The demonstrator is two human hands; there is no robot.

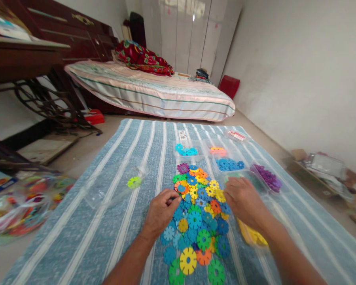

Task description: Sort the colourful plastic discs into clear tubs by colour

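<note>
A heap of colourful notched plastic discs lies on the striped cloth between my hands. My left hand rests at the heap's left edge, its fingers curled and thumb against the index finger; whatever they hold, if anything, is hidden. Over on the right side, my right hand is closed with fingers pointing down, in front of a clear tray with a greenish content. A yellow disc shows right beside those fingertips; I cannot tell whether it is gripped. Yellow discs lie in a container partly under my right forearm.
Clear containers hold light blue discs, orange discs, blue discs and purple discs. A lime disc lies with a clear plastic bag at left. Beyond the cloth stands a bed.
</note>
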